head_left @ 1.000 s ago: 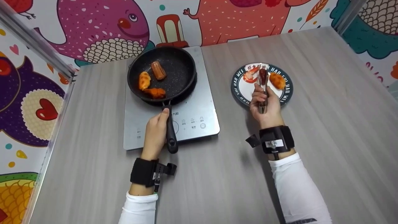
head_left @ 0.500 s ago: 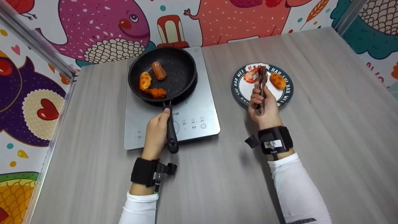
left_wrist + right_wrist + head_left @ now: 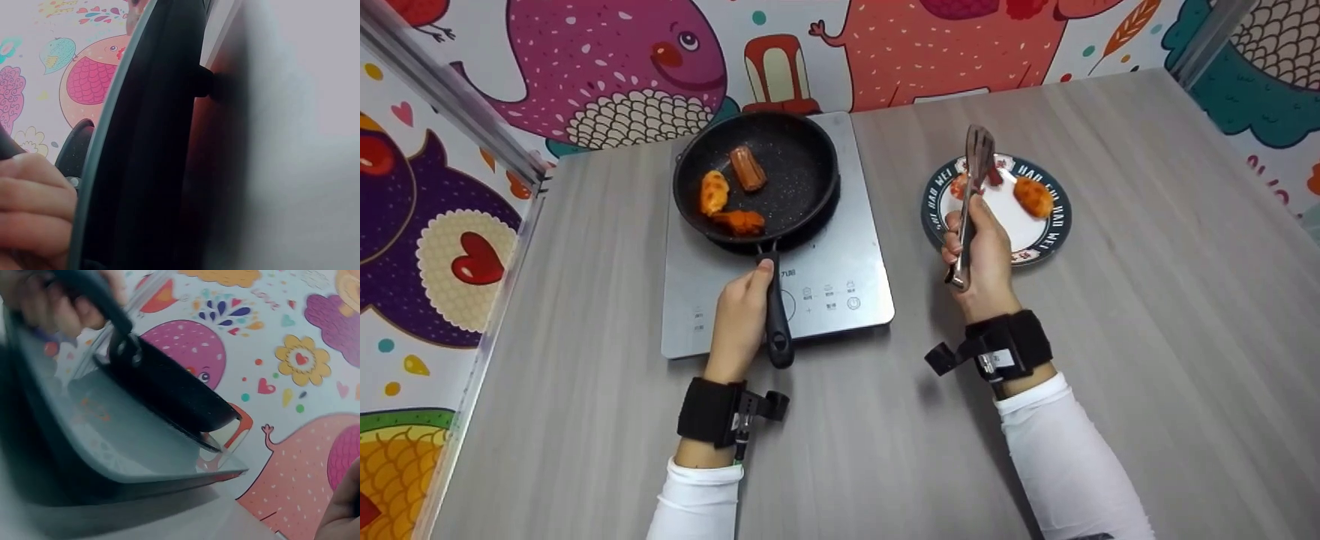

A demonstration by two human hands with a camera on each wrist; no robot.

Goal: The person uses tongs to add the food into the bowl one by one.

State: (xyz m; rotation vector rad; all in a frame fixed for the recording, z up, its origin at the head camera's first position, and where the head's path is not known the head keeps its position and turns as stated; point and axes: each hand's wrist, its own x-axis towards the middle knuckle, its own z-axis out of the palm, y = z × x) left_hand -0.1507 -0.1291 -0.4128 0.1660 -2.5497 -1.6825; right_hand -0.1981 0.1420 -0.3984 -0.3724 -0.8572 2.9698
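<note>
My left hand (image 3: 741,315) grips the black handle (image 3: 778,330) of a frying pan (image 3: 802,172), thumb along its top. Inside the pan are a brown scored sausage (image 3: 747,169) and two orange-brown pieces (image 3: 714,193) that look like chicken wings. My right hand (image 3: 986,255) holds metal tongs (image 3: 976,161) tilted over the left side of a dark-rimmed plate (image 3: 1024,255); no food shows between their tips. On the plate lie a dark red piece (image 3: 995,176), an orange-brown wing-like piece (image 3: 1033,197) and a shrimp (image 3: 958,185) partly hidden by the tongs.
The pan stands on a silver induction cooker (image 3: 840,247) with touch controls, left of the plate. A grey wood-grain table (image 3: 855,435) carries everything. Cartoon-printed walls (image 3: 930,52) border its back and sides.
The right hand has drawn the tongs up and left; the dark red piece that was between them now lies on the plate. The left hand stays on the pan handle.
</note>
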